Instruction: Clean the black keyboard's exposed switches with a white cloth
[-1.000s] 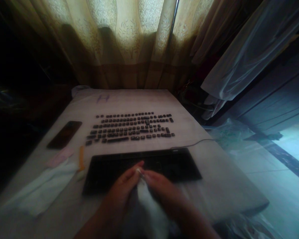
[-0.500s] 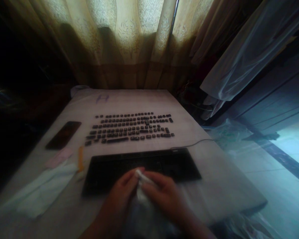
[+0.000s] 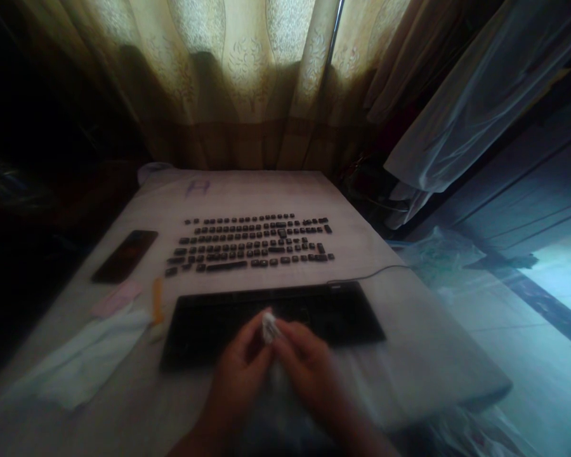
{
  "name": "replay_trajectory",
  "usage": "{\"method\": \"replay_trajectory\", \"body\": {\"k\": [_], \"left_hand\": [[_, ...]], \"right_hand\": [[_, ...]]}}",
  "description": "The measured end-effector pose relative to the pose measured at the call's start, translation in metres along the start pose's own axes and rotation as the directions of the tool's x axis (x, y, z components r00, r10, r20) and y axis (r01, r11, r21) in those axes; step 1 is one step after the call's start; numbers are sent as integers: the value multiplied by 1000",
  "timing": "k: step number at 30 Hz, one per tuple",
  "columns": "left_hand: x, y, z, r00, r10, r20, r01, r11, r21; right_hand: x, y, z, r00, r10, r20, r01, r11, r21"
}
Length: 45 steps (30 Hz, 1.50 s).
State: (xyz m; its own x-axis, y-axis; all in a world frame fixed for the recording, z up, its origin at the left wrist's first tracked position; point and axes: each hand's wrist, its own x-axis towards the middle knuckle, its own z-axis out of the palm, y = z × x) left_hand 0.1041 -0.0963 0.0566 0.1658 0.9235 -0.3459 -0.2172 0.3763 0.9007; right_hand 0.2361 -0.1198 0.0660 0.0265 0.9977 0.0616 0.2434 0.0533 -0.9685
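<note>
My left hand (image 3: 240,374) and my right hand (image 3: 309,368) meet low in the middle, fingertips pinched together round a white cloth or tissue (image 3: 268,327) whose twisted tip pokes up between them. Both hands hover over the front edge of a black keyboard base (image 3: 209,324) with its keys removed. Beyond it, the loose black keycaps (image 3: 252,244) lie laid out in rows on the pale table top (image 3: 409,317). The picture is dim and the hands are slightly blurred.
A dark phone (image 3: 125,255) lies at the left, with a pink slip (image 3: 117,298), a small orange tool (image 3: 157,301) and a white cloth (image 3: 85,358) nearer me. A thin cable (image 3: 371,274) runs off the keyboard's right. Curtains (image 3: 247,82) hang behind; floor drops away right.
The hands have shifted a little and the white tip has been gathered into a tighter, more upright point; less white material shows below the fingers.
</note>
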Motion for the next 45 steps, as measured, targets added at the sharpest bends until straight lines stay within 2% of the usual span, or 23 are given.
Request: {"method": "replay_trajectory", "body": {"k": [4, 8, 10, 14, 16, 18, 21, 26, 28, 33, 36, 41, 43, 45], "left_hand": [[3, -5, 5, 996, 89, -2, -88, 991, 104], [-2, -4, -1, 990, 81, 116, -103, 973, 206], [-2, 0, -5, 989, 60, 138, -89, 971, 220], [4, 10, -9, 992, 117, 47, -126, 946, 298], [8, 13, -7, 979, 185, 85, -203, 915, 348], [10, 15, -4, 961, 218, 171, -268, 887, 376], [10, 17, -1, 942, 191, 276, -292, 873, 391], [8, 23, -2, 904, 49, 424, -236, 885, 401], [8, 25, -1, 901, 39, 432, -262, 843, 470], [7, 23, 7, 901, 137, 412, -383, 700, 603], [9, 21, 16, 893, 127, 432, -395, 680, 618], [20, 9, 30, 855, 131, 503, -448, 675, 586], [25, 1, 31, 827, 205, 523, -525, 615, 589], [31, -8, 25, 749, 354, 560, -659, 488, 573]], "right_hand": [[0, -1, -2, 999, 21, -42, -21, 1000, -4], [2, 2, -16, 992, 121, -39, -116, 988, 106], [2, 5, -23, 990, 143, -4, -142, 983, 116], [-3, 7, -29, 989, 120, 86, -128, 988, 88], [-6, 5, -28, 987, 110, 117, -121, 989, 88], [-8, 2, -28, 985, 95, 145, -109, 990, 89], [-10, -1, -31, 980, 110, 165, -125, 989, 84], [-16, 3, -36, 973, 161, 168, -174, 983, 66], [-19, 7, -36, 978, 128, 167, -136, 990, 37], [-23, 13, -41, 988, 76, 134, -69, 996, -52], [-25, 13, -50, 990, 64, 129, -50, 993, -110], [-28, 16, -78, 989, 77, 128, -47, 973, -227], [-26, 22, -97, 993, 96, 70, -73, 959, -272], [-19, 29, -120, 991, 129, -41, -135, 936, -325]]}}
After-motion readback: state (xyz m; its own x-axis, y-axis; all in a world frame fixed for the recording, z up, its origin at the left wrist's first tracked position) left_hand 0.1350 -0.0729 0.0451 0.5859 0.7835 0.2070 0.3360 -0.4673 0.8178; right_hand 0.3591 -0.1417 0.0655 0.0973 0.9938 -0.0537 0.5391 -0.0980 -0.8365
